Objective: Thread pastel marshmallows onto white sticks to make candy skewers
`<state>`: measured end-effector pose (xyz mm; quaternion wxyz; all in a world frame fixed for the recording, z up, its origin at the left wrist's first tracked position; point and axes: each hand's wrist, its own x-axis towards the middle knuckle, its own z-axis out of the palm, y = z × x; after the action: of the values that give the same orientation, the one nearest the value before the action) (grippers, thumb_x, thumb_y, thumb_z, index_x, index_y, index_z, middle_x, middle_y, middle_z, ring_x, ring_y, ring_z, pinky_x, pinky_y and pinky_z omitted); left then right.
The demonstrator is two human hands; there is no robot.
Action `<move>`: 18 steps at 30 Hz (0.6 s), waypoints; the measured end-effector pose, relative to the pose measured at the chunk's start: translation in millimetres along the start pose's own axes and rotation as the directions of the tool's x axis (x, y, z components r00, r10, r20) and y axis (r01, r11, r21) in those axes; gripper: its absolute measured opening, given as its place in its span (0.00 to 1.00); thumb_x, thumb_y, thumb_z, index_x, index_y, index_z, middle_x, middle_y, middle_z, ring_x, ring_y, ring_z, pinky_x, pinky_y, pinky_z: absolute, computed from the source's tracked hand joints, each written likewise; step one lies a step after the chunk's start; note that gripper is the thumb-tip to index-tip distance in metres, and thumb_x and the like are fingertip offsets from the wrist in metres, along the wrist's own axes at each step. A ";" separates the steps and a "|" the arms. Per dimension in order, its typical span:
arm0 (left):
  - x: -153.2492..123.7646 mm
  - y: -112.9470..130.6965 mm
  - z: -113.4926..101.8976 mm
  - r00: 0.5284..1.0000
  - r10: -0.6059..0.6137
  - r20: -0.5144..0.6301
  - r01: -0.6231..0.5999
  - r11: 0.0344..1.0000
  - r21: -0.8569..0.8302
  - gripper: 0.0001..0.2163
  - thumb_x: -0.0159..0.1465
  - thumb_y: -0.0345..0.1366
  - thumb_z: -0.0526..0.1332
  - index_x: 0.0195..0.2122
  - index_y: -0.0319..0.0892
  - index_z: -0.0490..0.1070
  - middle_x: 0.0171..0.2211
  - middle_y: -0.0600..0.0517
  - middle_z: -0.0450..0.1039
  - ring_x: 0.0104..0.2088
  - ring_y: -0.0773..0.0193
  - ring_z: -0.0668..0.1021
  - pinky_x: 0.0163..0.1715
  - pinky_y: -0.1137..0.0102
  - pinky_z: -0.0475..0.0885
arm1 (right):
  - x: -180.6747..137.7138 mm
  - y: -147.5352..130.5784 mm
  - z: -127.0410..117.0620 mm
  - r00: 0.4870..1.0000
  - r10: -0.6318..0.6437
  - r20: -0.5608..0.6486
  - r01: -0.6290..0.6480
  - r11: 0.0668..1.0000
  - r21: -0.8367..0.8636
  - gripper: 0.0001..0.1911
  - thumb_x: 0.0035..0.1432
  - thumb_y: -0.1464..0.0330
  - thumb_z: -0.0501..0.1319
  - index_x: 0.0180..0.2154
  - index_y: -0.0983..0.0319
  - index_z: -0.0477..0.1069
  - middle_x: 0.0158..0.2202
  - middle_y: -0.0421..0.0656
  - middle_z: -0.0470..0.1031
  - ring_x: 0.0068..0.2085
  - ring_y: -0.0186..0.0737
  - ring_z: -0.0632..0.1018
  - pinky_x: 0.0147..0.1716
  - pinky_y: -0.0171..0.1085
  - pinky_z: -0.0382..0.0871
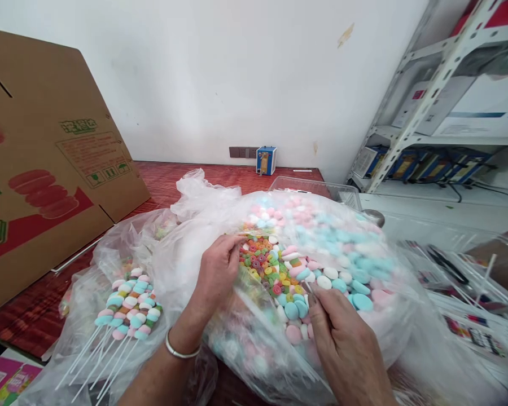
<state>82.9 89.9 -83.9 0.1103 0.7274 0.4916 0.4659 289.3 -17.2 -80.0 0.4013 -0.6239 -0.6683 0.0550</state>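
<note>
My right hand (342,332) is closed on the white stick of a candy skewer (297,263), threaded with pink, white and blue marshmallows and an orange-green layer among them. It is held over a big clear plastic bag full of loose marshmallows (359,287). At the left side of that bag's opening, my left hand (215,273) is closed, its fingertips together beside small colourful gummy rings (262,256). What those fingers pinch is hidden. Several finished-looking marshmallow skewers (129,304) lie side by side on plastic at the left, white sticks pointing toward me.
A large cardboard box (46,146) stands at the left on the red-brown table (152,175). Behind the bag sit a clear plastic tray (313,183) and a small blue device (266,160) by the wall. White metal shelving (423,96) rises at the right, above a clear bin with sticks.
</note>
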 end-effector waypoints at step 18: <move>16.7 -9.9 14.8 0.977 -0.036 0.211 0.023 0.998 0.065 0.07 0.62 0.25 0.60 0.37 0.40 0.76 0.36 0.48 0.79 0.39 0.57 0.78 0.43 0.62 0.71 | 6.1 -6.2 27.3 0.993 -0.065 0.097 0.091 0.953 -0.290 0.17 0.69 0.68 0.45 0.32 0.58 0.68 0.29 0.40 0.72 0.28 0.39 0.77 0.24 0.35 0.61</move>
<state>89.9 112.7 -88.5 0.1462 0.7686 0.5021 0.3685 268.5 -1.5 -91.8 0.2768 -0.6466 -0.7100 -0.0337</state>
